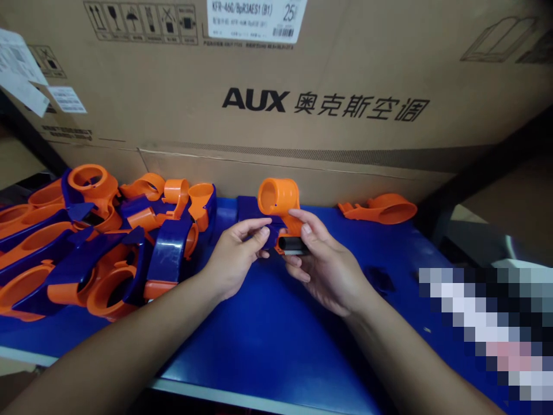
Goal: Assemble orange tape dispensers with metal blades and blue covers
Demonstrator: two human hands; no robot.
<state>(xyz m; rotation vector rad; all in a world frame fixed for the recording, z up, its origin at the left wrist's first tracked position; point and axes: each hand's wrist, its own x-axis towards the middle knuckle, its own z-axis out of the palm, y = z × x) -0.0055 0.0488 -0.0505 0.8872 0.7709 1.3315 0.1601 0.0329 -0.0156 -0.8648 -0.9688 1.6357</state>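
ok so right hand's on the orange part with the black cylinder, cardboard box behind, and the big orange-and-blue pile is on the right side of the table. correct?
One fix: the head view shows the big orange-and-blue pile on the left side of the table. The right hand, orange part, black cylinder and cardboard box are as you said.

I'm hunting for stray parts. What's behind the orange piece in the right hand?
Behind the orange piece stands a large cardboard box; a dark blue part shows just left, perhaps attached. The piece and right hand hide some of the tabletop, so anything there can't be seen.
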